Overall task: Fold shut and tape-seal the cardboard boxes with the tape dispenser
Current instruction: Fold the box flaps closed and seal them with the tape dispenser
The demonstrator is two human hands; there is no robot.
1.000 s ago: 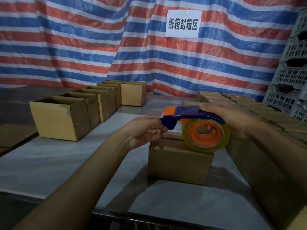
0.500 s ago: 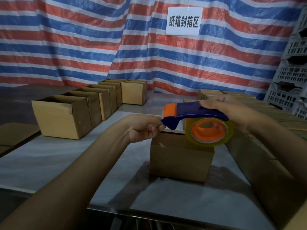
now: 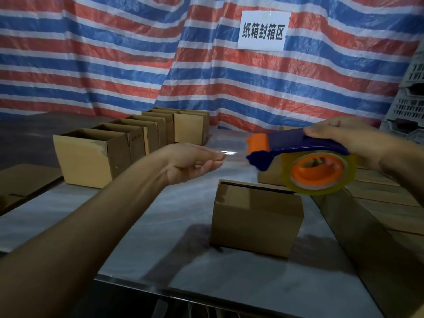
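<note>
A small cardboard box (image 3: 257, 216) stands folded shut on the grey table (image 3: 142, 244) in front of me. Above its right side my right hand (image 3: 339, 136) grips the blue handle of a tape dispenser (image 3: 298, 152) with an orange roller and a clear tape roll on an orange hub. My left hand (image 3: 195, 160) is to the left of the dispenser's nose and pinches the end of a clear tape strip (image 3: 231, 153) stretched between them in the air.
A row of several open-topped cardboard boxes (image 3: 91, 157) runs along the table's left toward the striped tarp with a white sign (image 3: 263, 31). Flattened cardboard (image 3: 385, 198) is stacked at the right, white crates (image 3: 410, 106) behind it. Flat cardboard (image 3: 20, 182) lies far left.
My left hand has pulled away to the left from the dispenser's nose, drawing out a length of clear tape. The dispenser has risen a little and shifted right above the box.
</note>
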